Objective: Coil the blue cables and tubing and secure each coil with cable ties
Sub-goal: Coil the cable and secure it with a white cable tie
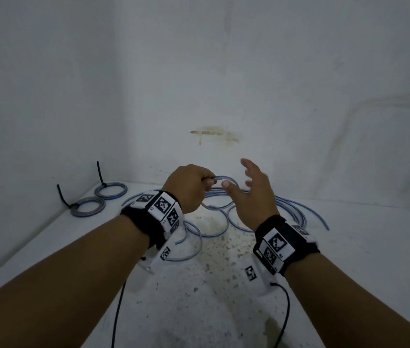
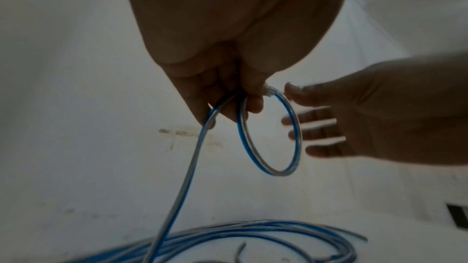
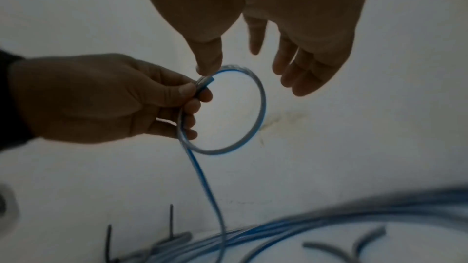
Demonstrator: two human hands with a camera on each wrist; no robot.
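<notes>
the left hand (image 1: pixel 190 188) is up in the air, with its fingers curled tight on a thin blue and clear plastic tube (image 2: pixel 271 133). the tube makes one small round loop that hangs from the fingers. its long tail drops down to a messy pile of loose blue tubing (image 1: pixel 269 212) on the speckled white surface (image 1: pixel 224 285). the right hand (image 1: pixel 251 194) is just beside the loop with its fingers spread out. it holds nothing; its thumb tip (image 3: pixel 209 61) is right by the top of the loop. far to the left, two small blue tubing coils (image 1: pixel 99 198) lie flat by the wall, each tied with a black cable tie (image 1: pixel 100 173) that sticks up.
</notes>
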